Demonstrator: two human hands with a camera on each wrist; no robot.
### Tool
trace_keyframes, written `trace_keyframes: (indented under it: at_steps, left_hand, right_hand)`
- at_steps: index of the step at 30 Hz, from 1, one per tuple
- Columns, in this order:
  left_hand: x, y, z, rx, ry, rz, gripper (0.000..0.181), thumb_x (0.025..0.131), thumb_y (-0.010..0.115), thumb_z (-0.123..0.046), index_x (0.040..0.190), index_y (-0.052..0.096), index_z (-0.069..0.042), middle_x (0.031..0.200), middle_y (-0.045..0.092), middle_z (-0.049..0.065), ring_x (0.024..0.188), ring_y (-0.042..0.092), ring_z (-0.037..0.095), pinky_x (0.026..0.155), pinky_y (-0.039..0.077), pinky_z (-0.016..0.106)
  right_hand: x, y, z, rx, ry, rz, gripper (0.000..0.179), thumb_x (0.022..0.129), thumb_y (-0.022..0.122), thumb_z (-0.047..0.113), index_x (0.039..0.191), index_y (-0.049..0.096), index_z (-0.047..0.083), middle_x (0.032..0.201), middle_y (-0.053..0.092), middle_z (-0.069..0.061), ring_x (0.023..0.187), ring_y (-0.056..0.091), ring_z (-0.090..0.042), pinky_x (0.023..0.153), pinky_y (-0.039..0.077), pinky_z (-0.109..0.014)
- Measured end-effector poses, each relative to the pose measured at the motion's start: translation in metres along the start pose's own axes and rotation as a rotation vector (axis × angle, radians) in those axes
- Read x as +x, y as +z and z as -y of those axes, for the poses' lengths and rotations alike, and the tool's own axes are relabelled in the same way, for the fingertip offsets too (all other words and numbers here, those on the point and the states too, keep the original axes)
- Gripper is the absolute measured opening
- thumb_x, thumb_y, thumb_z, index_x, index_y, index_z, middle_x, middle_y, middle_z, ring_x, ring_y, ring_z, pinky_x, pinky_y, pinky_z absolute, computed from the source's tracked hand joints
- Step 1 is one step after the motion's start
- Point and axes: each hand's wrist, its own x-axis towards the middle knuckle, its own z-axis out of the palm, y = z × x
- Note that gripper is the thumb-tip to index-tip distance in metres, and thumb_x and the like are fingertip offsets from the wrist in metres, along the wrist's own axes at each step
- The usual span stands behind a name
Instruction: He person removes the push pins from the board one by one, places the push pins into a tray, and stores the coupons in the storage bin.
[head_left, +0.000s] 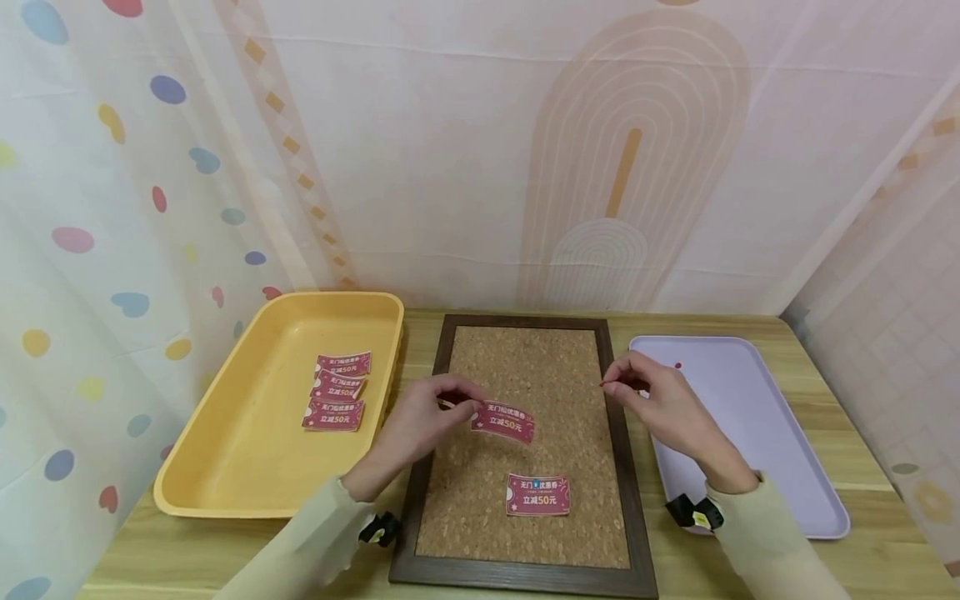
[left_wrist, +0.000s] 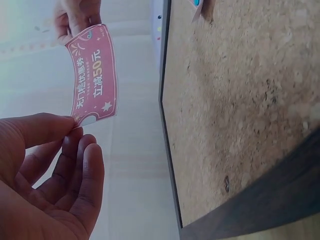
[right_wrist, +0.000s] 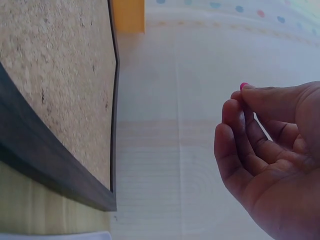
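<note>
My left hand pinches one end of a pink paper coupon between thumb and forefinger, over the middle of the framed cork board. Its free end curves away from the fingertips in the left wrist view. Above the board's right edge, my right hand pinches a small pinkish-red pushpin, mostly covered by the thumb and finger. Lower on the cork lies another coupon, with a blue pushpin at its top middle.
To the left, a yellow tray holds 3 more coupons in an overlapping column. A lilac tray lies right of the board, partly under my right forearm, with a small red pushpin in it. Curtains hang behind the table.
</note>
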Motion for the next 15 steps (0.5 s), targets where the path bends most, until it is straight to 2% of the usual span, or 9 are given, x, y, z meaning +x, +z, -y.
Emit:
trace_keyframes:
  at_steps: [3,8,15]
  left_hand:
    - [-0.001,-0.005,0.001,0.019,-0.002,-0.023,0.01,0.094,0.074,-0.007,0.1,0.08,-0.014,0.103,0.075,0.002,0.081,0.064,0.015,0.063,0.053,0.027]
    - [-0.003,-0.015,0.003,0.026,0.004,-0.061,0.01,0.094,0.073,-0.007,0.1,0.08,-0.012,0.102,0.075,0.004,0.08,0.064,0.015,0.062,0.054,0.027]
    - [-0.008,-0.029,0.005,0.031,-0.041,-0.096,0.009,0.096,0.072,-0.009,0.102,0.079,-0.01,0.103,0.075,0.007,0.083,0.066,0.02,0.066,0.056,0.029]
  right_hand:
    - [-0.002,-0.004,-0.002,-0.028,0.007,-0.016,0.009,0.099,0.069,0.005,0.099,0.067,0.014,0.091,0.069,0.002,0.084,0.064,-0.01,0.077,0.048,-0.033]
    - [-0.005,-0.012,-0.006,-0.022,0.027,-0.04,0.007,0.099,0.069,0.004,0.1,0.067,0.011,0.091,0.069,0.0,0.082,0.063,-0.01,0.071,0.051,-0.025]
    - [-0.011,-0.022,-0.013,-0.026,0.051,-0.073,0.006,0.1,0.068,0.005,0.099,0.067,0.011,0.093,0.069,-0.003,0.081,0.062,-0.009,0.07,0.049,-0.022]
